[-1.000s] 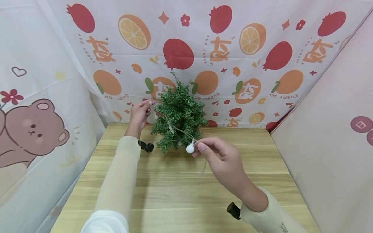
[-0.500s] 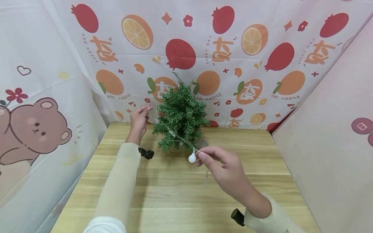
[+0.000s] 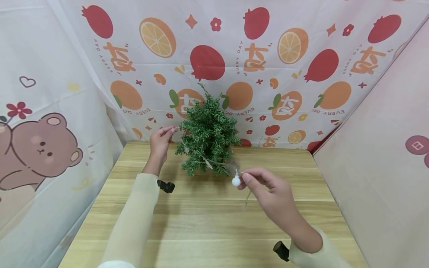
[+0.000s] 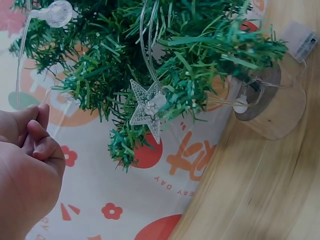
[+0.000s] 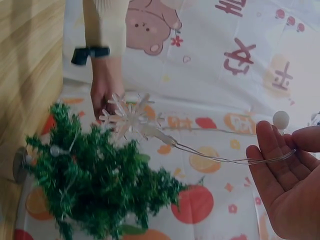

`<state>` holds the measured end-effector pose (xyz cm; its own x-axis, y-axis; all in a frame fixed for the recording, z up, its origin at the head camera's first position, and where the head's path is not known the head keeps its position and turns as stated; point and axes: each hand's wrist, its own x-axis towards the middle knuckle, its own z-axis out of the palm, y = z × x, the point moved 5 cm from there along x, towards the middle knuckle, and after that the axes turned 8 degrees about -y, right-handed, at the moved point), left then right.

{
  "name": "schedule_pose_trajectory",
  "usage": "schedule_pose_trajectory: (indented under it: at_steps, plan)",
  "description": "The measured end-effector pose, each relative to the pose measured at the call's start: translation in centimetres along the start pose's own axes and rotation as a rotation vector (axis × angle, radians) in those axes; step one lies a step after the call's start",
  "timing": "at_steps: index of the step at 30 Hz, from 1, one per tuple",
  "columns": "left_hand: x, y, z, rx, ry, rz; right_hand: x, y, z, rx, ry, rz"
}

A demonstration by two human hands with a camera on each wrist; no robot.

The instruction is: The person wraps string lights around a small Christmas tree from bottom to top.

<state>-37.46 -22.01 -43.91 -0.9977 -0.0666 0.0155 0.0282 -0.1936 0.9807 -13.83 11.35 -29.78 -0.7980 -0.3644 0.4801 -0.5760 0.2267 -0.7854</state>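
Observation:
A small green artificial Christmas tree (image 3: 211, 134) stands at the back of the table, with a string of lights on thin clear wire around it. My left hand (image 3: 160, 143) is beside the tree's left side, thumb and fingertips pinching the wire. In front and to the right, my right hand (image 3: 275, 193) pinches the wire next to a white ball light (image 3: 236, 181), and a loose end hangs below. A clear snowflake light (image 5: 130, 117) hangs on the stretch leading to this hand. Among the branches are a clear star light (image 4: 146, 107) and a clear ball light (image 4: 59, 14).
The tree's round base (image 4: 282, 112) rests on the wooden table (image 3: 201, 223). Behind the base in the left wrist view lies a small box (image 4: 300, 42) with a wire. Fruit-print cloth (image 3: 207, 61) hangs close behind; more cloth walls (image 3: 378, 156) flank both sides.
My right hand has moved right and slightly toward me with the white ball light, drawing the wire across the tree's front. The left hand has dropped slightly at the tree's left side.

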Motion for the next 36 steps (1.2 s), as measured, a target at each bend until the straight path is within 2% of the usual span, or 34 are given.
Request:
schedule_pose_trajectory:
  at_steps: [5,9,16,21,29,36]
  plan:
    - [-0.5,-0.8,-0.6,0.049,0.004,0.014,-0.4,0.5,-2.2,0.022,0.041,0.070]
    - [-0.9,-1.3,-0.4,0.124,0.000,0.038,-0.7,0.9,-4.3,0.013,0.101,0.108]
    - [-1.8,-1.6,-0.1,0.248,0.013,0.065,-0.7,1.3,-7.0,0.052,0.198,0.086]
    - [-2.6,-1.5,0.4,0.280,0.001,0.095,-0.4,1.6,-8.4,0.032,0.264,0.077]
    - [-3.2,-1.3,0.9,0.320,0.011,0.146,0.1,2.5,-10.2,0.000,0.371,0.159]
    - [-3.8,-1.0,1.6,0.367,0.012,0.166,0.6,3.0,-11.5,0.007,0.427,0.152]
